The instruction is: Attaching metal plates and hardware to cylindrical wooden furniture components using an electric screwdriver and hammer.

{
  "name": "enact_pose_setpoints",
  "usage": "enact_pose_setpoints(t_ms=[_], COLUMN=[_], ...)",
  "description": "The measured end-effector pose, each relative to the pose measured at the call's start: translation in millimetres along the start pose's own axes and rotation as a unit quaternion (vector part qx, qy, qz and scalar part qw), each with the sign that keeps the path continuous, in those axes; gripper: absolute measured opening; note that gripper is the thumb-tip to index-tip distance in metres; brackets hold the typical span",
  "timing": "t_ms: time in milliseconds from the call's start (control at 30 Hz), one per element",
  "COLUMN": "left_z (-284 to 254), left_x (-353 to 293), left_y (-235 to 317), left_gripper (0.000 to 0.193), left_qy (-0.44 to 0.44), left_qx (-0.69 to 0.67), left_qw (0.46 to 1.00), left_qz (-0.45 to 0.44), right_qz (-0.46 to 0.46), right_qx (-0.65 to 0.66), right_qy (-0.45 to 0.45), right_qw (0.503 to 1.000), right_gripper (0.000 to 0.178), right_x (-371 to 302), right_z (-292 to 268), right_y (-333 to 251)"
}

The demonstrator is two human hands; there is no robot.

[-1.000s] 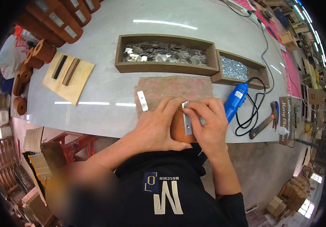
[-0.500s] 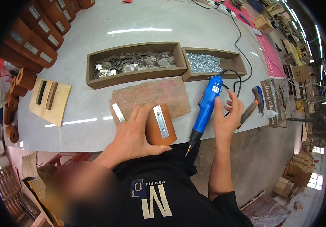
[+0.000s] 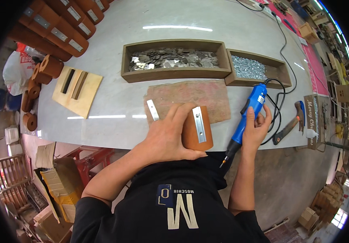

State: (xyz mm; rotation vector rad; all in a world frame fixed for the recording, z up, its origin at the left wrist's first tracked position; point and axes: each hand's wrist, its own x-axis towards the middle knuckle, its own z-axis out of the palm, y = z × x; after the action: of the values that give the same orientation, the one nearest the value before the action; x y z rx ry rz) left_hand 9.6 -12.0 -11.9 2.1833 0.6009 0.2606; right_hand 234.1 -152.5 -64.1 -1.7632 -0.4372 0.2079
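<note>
My left hand [image 3: 164, 135] grips a short reddish-brown cylinder [image 3: 208, 131] at the near edge of the table, thumb underneath and fingers over its upper side. A silver metal strip [image 3: 199, 124] with screw holes runs along the cylinder; a screw seems to sit in its upper hole. Beside my left fingers is another silver strip [image 3: 152, 109], its lower end hidden by the hand. A blue electric screwdriver [image 3: 245, 117] slants across the table edge, its bit pointing towards me. My right hand [image 3: 255, 129] is against it, thumb on the body, fingers apart and half curled beside it.
A brown cloth [image 3: 186, 95] lies under the work. Behind it stand a wooden tray of metal plates [image 3: 174, 75] and a wooden tray of screws [image 3: 279, 83]. A hammer [image 3: 290, 127] lies right. Several brown cylinders [image 3: 57, 34] stand left, near a board [image 3: 89, 95] with two strips.
My right hand has come in closer over the screwdriver, its fingers curling more. The whole view has shifted, so the table things appear farther right. My left hand keeps its grip on the cylinder.
</note>
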Motion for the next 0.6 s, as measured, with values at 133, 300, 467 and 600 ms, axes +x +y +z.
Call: enact_pose_setpoints(t_ms=[133, 300, 467, 600], left_z=[-1.3, -0.9, -0.3, -1.8], left_x=[-2.8, -2.8, -1.6, -1.1], left_y=[-1.9, 0.7, 0.3, 1.2], left_gripper=[0.112, 0.112, 0.112, 0.112], left_qy=[-0.007, -0.009, -0.009, -0.006], left_qx=[-0.014, -0.003, -0.009, -0.012], left_qw=[1.000, 1.000, 1.000, 1.000], left_qz=[-0.013, -0.011, -0.008, -0.010], right_qz=[0.021, 0.052, 0.081, 0.130], right_qx=[-0.005, 0.030, 0.079, 0.073], right_qy=[-0.017, 0.004, 0.038, -0.035], right_qw=[1.000, 0.998, 0.993, 0.988], right_gripper=[0.059, 0.062, 0.062, 0.055], right_x=[-1.1, 0.8, -4.3, 10.0], right_z=[3.2, 1.5, 7.3, -9.3], right_y=[-3.4, 3.8, -7.2, -20.5])
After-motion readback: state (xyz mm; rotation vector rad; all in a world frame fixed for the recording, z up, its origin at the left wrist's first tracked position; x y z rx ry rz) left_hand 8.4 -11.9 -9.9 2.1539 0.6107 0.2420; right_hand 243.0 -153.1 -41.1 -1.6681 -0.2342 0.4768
